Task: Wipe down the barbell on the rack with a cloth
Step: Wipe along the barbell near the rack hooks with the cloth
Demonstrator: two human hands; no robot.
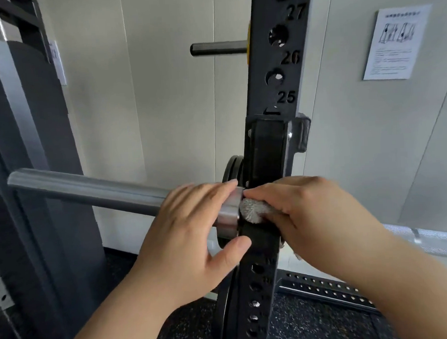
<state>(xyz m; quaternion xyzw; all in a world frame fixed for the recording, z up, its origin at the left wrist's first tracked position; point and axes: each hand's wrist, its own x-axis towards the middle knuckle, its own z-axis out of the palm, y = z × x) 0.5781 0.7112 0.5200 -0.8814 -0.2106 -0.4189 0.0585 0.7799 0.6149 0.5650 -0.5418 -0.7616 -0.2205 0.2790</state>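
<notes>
Two hands and their forearms fill the lower half of the frame. The left hand (191,229), at lower centre, is broad across the back, with fairly short, thick fingers and a rounded thumb. The left forearm (126,309) runs down to the bottom edge, its skin bare along all that shows. The right hand (314,216), right of centre, is similarly full, its knuckles softly rounded and slightly blurred. The right forearm (406,271) widens towards the lower right corner, bare to the frame's edge.
</notes>
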